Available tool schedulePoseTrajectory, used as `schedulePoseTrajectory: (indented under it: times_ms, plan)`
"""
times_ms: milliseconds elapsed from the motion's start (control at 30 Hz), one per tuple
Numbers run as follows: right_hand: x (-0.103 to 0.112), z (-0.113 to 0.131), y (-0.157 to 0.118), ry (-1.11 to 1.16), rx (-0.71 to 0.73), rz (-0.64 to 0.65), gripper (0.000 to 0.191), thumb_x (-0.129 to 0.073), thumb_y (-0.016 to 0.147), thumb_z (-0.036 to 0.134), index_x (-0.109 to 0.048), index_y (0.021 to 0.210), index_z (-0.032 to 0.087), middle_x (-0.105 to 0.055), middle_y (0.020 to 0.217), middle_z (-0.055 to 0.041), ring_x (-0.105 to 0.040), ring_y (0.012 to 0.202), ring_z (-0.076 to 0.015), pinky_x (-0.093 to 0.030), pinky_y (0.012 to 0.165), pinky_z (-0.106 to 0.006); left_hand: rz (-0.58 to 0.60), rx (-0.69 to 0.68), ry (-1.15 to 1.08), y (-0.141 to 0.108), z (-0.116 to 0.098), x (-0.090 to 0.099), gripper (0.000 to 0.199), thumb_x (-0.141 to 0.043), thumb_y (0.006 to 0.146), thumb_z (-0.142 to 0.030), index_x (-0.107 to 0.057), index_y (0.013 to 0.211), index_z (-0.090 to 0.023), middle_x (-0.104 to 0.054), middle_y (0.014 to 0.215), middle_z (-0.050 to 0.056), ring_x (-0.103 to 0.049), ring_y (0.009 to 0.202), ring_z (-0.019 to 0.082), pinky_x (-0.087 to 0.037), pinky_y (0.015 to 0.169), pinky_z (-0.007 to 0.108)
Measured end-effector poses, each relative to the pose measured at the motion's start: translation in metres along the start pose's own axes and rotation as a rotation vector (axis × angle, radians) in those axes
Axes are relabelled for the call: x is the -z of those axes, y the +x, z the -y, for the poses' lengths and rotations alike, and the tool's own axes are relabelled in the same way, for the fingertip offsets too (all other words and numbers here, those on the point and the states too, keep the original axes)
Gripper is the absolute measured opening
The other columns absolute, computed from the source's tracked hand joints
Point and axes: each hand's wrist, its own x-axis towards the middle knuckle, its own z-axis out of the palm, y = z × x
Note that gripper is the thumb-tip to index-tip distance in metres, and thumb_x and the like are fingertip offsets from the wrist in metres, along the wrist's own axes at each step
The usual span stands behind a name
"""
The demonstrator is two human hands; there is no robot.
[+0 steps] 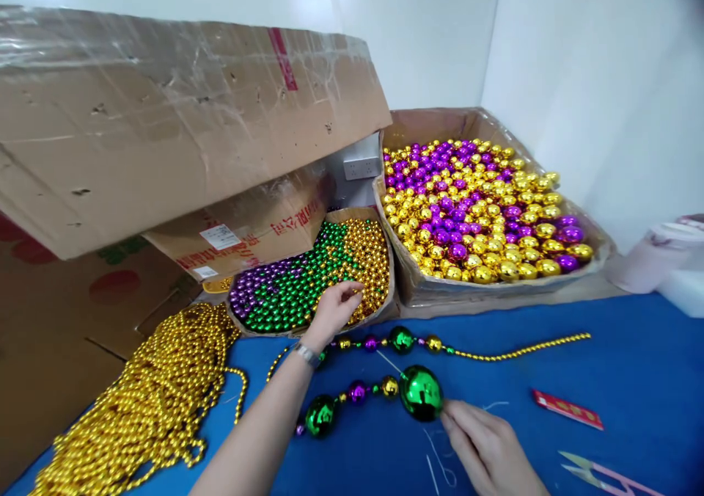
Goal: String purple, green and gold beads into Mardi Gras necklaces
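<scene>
My left hand (334, 310) reaches over the box of small green, purple and gold beads (297, 283), its thumb and fingertips pinched together above the gold ones; whatever is between them is too small to make out. With my right hand (487, 441) closed at its side, a large shiny green ball (421, 393) hangs over the blue table. A strand of gold, purple and green beads (357, 392) runs left from that ball, passing behind my left forearm. Behind it lies a second beaded strand (402, 340) with a thin gold tail.
Gold bead strings (148, 400) are heaped at left. A large box of gold and purple balls (473, 217) stands behind. Scissors (599, 474) and a red packet (567, 409) lie on the blue cloth (621, 349) at right. A cardboard flap (181, 114) overhangs the upper left.
</scene>
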Motion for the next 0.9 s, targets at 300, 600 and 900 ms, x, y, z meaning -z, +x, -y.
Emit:
schedulePoseTrajectory:
  times_ms: [300, 600, 900]
  plan:
    - [0.002, 0.006, 0.004, -0.064, 0.038, -0.077, 0.022, -0.036, 0.093, 0.022, -0.058, 0.088, 0.021, -0.062, 0.07, -0.0043, -0.063, 0.064, -0.0166, -0.049, 0.063, -0.025, 0.111, 0.187, -1.07, -0.086, -0.02, -0.021, 0.02, -0.061, 0.081, -0.026, -0.06, 0.099, -0.016, -0.068, 0.088, 0.008, -0.063, 0.073, 0.014, -0.048, 0.061, 0.022]
    - [0.006, 0.011, 0.005, -0.133, 0.089, -0.14, 0.029, -0.035, 0.094, 0.025, -0.06, 0.081, 0.021, -0.063, 0.064, -0.0039, -0.065, 0.062, -0.0165, -0.05, 0.061, -0.023, 0.101, 0.201, -1.116, -0.095, -0.023, -0.029, 0.014, -0.061, 0.082, -0.02, -0.057, 0.094, -0.017, -0.065, 0.09, 0.006, -0.061, 0.074, 0.013, -0.048, 0.061, 0.022]
    - [-0.008, -0.007, -0.004, -0.104, -0.029, -0.024, 0.022, -0.033, 0.094, 0.024, -0.055, 0.089, 0.022, -0.063, 0.073, -0.0052, -0.063, 0.068, -0.0177, -0.047, 0.064, -0.026, -0.086, 0.037, -0.755, -0.099, -0.026, -0.05, 0.024, -0.072, 0.072, -0.022, -0.061, 0.093, -0.017, -0.061, 0.083, 0.002, -0.055, 0.076, 0.012, -0.046, 0.064, 0.02]
